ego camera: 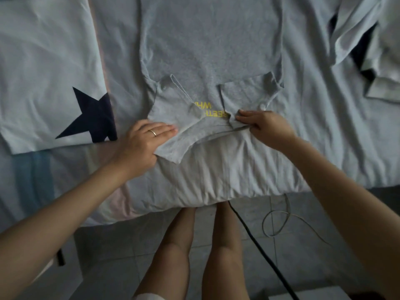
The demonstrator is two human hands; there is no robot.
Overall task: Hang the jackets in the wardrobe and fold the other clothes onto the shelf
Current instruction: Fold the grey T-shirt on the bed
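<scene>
While the grey T-shirt (207, 50) lies flat on the bed (216, 176) in front of me, its long axis runs straight away from my body. The neck end is nearest me and the body stretches toward the far side, out past the top of the view. Its yellow lettering (208, 109) reads upside down from where I stand. Both short sleeves are folded inward over the chest, and their cuffs nearly meet above the print.

My left hand (140, 141) lies on the near left corner of the shirt with its fingers straight and together, pressing the cloth down. A ring (153, 132) shows on one finger, and my thumb sits at the fabric's edge, where I cannot tell whether it is tucked under. My right hand (266, 125) has its fingers curled, pinching a fold of the shirt beside the neckline.

To the left, apart from the grey shirt, a pale garment (43, 61) with a dark star (91, 115) lies spread on the bed. At the far right a crumpled pale garment (368, 40) with dark patches sits well clear. The bedding bunches at the near edge against my legs (179, 245). On the tiled floor (108, 256) below, a black cable (259, 252) runs beside my right leg, and a thin pale cord (275, 221) loops near it.
</scene>
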